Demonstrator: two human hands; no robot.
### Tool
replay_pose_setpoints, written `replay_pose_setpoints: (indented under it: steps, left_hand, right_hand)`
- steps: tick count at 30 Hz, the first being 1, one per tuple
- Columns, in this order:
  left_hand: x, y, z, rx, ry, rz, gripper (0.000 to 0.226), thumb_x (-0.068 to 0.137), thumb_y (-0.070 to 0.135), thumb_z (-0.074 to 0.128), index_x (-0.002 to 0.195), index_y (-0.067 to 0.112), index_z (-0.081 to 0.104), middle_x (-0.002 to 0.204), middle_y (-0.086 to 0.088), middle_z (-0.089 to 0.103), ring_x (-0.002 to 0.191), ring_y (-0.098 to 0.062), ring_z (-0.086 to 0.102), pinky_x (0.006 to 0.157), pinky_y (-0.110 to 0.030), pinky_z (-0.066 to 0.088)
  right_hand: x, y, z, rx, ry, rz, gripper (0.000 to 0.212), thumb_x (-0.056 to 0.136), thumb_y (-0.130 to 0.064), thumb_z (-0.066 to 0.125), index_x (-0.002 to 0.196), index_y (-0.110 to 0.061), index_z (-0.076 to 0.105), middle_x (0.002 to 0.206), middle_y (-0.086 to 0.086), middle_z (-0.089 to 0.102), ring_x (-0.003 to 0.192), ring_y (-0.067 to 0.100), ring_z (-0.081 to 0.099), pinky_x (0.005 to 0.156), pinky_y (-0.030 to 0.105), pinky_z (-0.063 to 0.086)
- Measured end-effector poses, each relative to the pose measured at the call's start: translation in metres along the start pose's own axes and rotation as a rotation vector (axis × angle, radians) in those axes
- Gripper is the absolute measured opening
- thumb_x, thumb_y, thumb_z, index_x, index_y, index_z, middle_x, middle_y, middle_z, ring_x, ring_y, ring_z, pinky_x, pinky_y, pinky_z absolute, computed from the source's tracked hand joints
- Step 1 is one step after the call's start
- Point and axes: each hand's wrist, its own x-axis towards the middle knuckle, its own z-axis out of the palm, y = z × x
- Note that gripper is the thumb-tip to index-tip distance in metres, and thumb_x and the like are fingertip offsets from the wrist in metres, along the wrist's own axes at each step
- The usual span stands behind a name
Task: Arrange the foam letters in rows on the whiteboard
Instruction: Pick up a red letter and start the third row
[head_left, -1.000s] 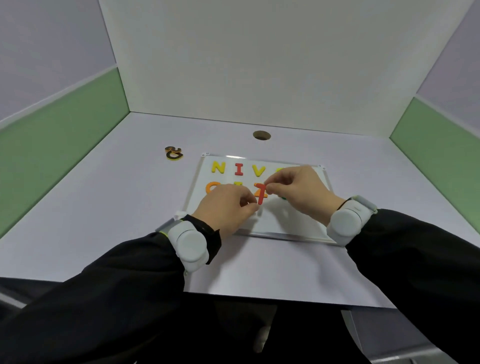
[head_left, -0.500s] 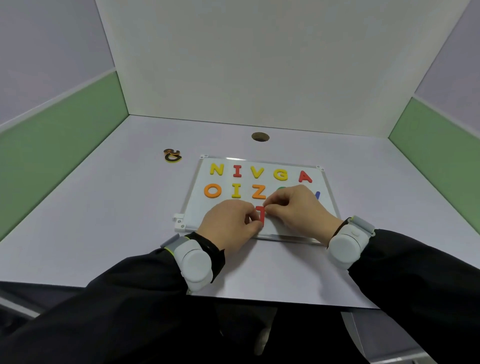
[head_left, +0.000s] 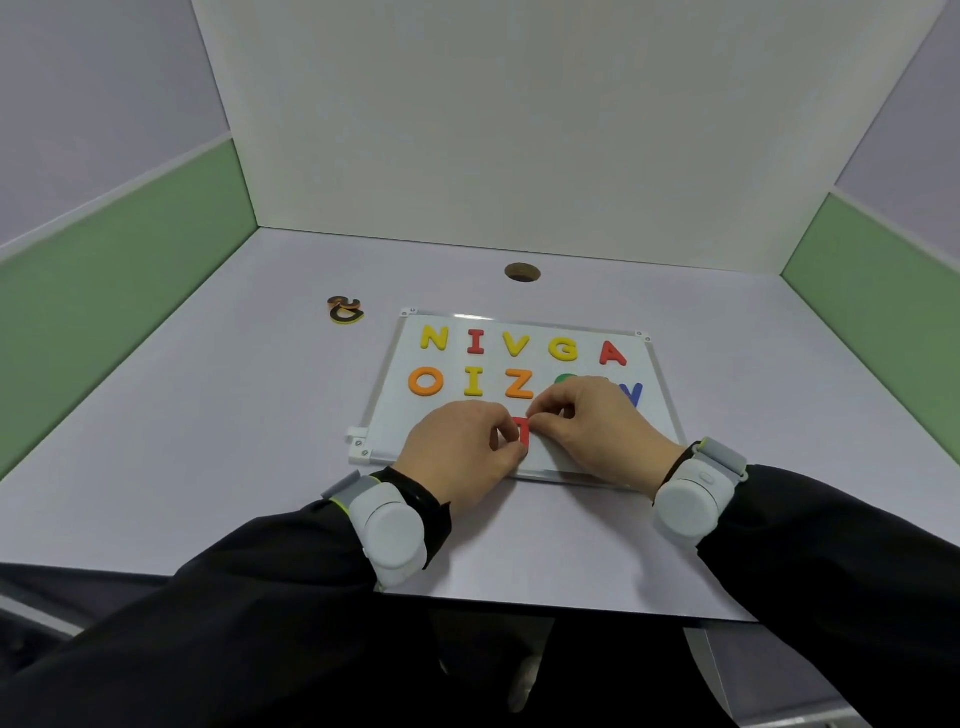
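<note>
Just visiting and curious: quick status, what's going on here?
Left hand and right hand both pinch the red letter low on the whiteboard. Two rows filled. Spare letters off-board. Nothing blocking.

Lab-style recording booth: white partition walls (head_left: 519, 130) (green-banded sides), bare desk (head_left: 208, 441).

Both hands, the left hand (head_left: 457, 453) and the right hand (head_left: 592, 426), crowd the near middle of the white rectangular whiteboard (head_left: 400, 415), pinching a red foam letter (head_left: 524, 432) between them. Two rows of coloured foam letters (head_left: 514, 364) fill its far part. The grey tabletop (head_left: 208, 415) lies open to the left, apart from two loose foam pieces (head_left: 345, 309) near the far-left corner, and to the right of the board.
</note>
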Motion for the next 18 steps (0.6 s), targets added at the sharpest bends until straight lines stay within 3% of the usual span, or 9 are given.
replay_pose_setpoints:
  steps: [6,10,18]
  left_hand:
    - [0.0007,-0.0001,-0.0002,-0.018,-0.002,-0.02,0.03,0.087,0.047,0.06,0.113,0.031,0.064,0.087,0.01,0.062,0.083,-0.012,0.058,0.073,-0.029,0.049]
    - [0.0049,0.0027,-0.0018,0.02,-0.037,0.01,0.051,0.091,0.046,0.056,0.14,0.029,0.051,0.113,0.003,0.067,0.103,-0.017,0.06,0.09,-0.032,0.05]
    - [0.0068,0.0024,-0.0032,0.019,-0.074,0.007,0.045,0.091,0.045,0.054,0.133,0.029,0.058,0.099,0.005,0.067,0.094,-0.015,0.06,0.077,-0.027,0.045]
  right_hand:
    - [0.0012,0.0005,0.0004,-0.001,-0.002,0.001,0.018,0.093,-0.029,0.065,0.103,-0.02,0.077,0.098,-0.006,0.07,0.089,0.008,0.06,0.073,0.013,0.042]
    - [0.0012,0.0003,0.0002,0.007,-0.006,-0.006,0.017,0.093,-0.029,0.065,0.102,-0.02,0.077,0.097,-0.006,0.07,0.09,0.008,0.061,0.076,0.016,0.043]
    - [0.0012,-0.0006,0.0007,-0.003,-0.004,-0.005,0.02,0.093,-0.03,0.065,0.106,-0.019,0.076,0.101,-0.004,0.07,0.092,0.01,0.06,0.081,0.02,0.046]
